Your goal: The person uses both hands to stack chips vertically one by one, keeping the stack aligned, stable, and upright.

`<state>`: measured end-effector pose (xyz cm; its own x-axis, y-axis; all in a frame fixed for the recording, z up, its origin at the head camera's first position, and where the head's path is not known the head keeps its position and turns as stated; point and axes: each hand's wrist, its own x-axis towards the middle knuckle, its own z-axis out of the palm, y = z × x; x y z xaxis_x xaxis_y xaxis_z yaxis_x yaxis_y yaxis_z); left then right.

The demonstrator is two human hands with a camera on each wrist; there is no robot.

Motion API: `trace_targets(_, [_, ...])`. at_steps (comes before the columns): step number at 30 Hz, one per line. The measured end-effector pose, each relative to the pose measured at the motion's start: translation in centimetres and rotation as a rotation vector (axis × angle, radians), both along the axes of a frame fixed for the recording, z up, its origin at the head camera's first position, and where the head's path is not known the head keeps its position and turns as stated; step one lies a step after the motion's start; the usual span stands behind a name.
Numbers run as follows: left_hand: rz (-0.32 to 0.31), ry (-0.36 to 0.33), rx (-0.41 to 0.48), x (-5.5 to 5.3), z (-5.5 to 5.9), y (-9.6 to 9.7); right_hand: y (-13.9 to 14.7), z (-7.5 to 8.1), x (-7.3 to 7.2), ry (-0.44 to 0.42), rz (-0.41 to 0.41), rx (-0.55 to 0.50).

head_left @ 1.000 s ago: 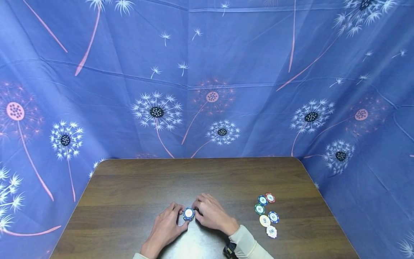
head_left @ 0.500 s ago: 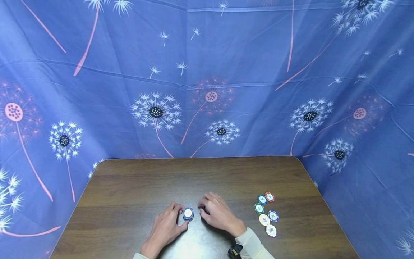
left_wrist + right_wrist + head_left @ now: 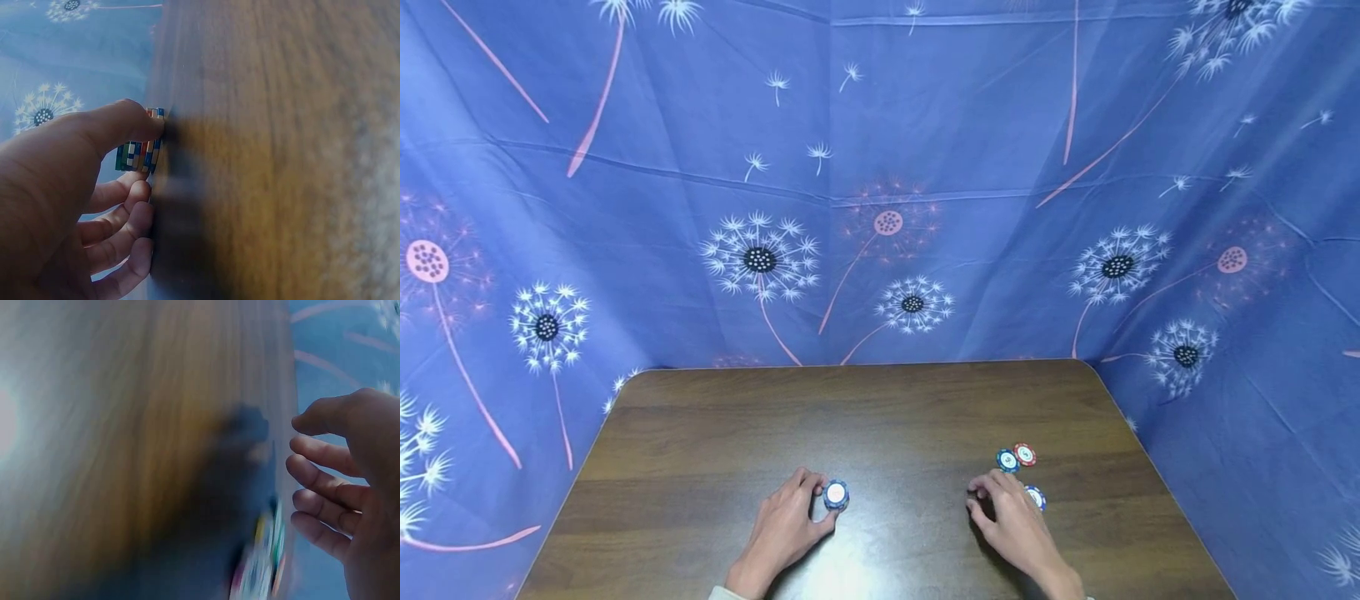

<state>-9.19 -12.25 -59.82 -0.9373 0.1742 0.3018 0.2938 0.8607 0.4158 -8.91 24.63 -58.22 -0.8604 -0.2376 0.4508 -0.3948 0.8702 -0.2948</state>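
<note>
A short stack of poker chips (image 3: 836, 495), topped by a blue-rimmed chip with a pale centre, stands on the wooden table left of the middle. My left hand (image 3: 782, 518) holds this stack between thumb and fingers. In the left wrist view the chip edges (image 3: 134, 156) show green, white, blue and red layers. Over the loose chips at the right hovers my right hand (image 3: 1015, 521), fingers loosely bent and nothing between them. Beyond it lie a blue chip (image 3: 1008, 460) and a red chip (image 3: 1025, 454); another blue chip (image 3: 1036, 497) is partly covered by the hand.
The brown wooden table (image 3: 737, 425) has rounded far corners. A blue curtain (image 3: 985, 250) with dandelion prints surrounds it at the back and both sides. Blurred chips (image 3: 259, 562) appear low in the right wrist view.
My right hand has left the stack's side and moved right across the table to the loose chips, covering several of them. The left hand has stayed at the stack.
</note>
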Motion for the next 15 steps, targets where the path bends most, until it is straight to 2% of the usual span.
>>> trace_targets(5, [0.005,-0.016,-0.007,0.1,-0.1,0.0,4.1,0.4,1.5,-0.009,-0.102,0.012])
trace_targets(8, [0.005,-0.023,-0.008,0.1,-0.1,-0.1,5.8,0.8,2.3,-0.024,-0.144,0.054])
trace_targets(15, [0.004,-0.026,-0.010,0.1,0.1,0.0,7.8,1.1,3.5,-0.201,-0.212,0.136])
